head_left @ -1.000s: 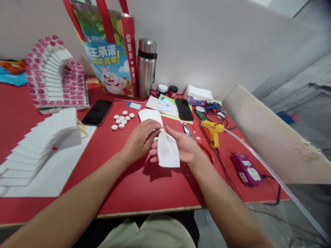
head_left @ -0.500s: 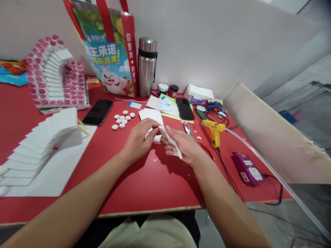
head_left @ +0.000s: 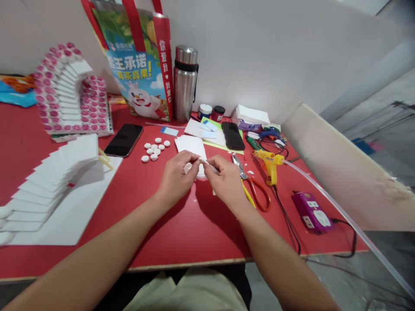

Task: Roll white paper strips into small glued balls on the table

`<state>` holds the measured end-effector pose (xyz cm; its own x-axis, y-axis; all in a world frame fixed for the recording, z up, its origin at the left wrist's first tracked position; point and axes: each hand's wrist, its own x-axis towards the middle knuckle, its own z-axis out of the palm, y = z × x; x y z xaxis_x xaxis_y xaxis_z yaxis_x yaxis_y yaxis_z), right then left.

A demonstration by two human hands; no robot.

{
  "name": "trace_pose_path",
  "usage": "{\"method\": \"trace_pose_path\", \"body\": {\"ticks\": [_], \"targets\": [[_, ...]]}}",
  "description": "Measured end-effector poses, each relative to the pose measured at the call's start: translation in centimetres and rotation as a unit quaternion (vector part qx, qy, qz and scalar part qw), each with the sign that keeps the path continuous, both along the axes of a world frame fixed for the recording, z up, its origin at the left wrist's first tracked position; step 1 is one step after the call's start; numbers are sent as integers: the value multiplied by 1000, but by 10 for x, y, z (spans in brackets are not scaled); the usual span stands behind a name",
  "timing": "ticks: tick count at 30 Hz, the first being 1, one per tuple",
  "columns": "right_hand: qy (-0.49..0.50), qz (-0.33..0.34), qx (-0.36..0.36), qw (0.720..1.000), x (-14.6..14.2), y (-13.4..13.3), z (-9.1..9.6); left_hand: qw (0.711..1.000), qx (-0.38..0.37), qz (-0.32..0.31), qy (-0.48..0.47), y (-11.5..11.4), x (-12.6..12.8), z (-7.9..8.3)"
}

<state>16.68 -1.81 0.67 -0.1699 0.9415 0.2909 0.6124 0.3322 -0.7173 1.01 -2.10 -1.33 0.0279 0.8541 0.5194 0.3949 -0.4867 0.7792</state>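
Note:
Between the fingertips of both hands is a strip of white paper point(head_left: 203, 160), bunched narrow and mostly covered by the fingers. My left hand point(head_left: 178, 175) pinches its left end with thumb and forefinger. Closed round the other end is my right hand point(head_left: 228, 179), thumb bent inward. Below and behind the fingers lies a stack of white paper sheets point(head_left: 191, 144) on the red table. Several small white rolled discs point(head_left: 154, 151) sit to the left of my left hand. Pliers point(head_left: 259, 192) with red and yellow handles lie just right of my right hand.
A yellow glue gun point(head_left: 270, 164) with a long clear stick stands right, near a purple box point(head_left: 311, 211). Phones point(head_left: 125, 140), a steel flask point(head_left: 185, 84) and a printed bag point(head_left: 139, 73) are behind. White fanned cards point(head_left: 55, 181) stand left on a board.
My right hand has turned over and come closer to the left. The paper strip, earlier hanging loose and long past the right fingers, is now mostly hidden. More of the pliers shows.

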Motion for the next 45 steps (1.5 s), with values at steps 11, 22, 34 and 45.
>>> {"method": "trace_pose_path", "body": {"ticks": [11,22,34,45], "targets": [[-10,4,10,1000,-5,-9,3,979,161,53,114,-7,7,-7],[-8,96,3,995,18,1,9,987,-45,-62,-140,0,1,-4],[-2,127,-4,992,20,7,5,956,-168,-152,-185,11,-13,-7],[110,105,-182,971,23,11,10,959,-180,-143,-168,11,-9,-4]]}}
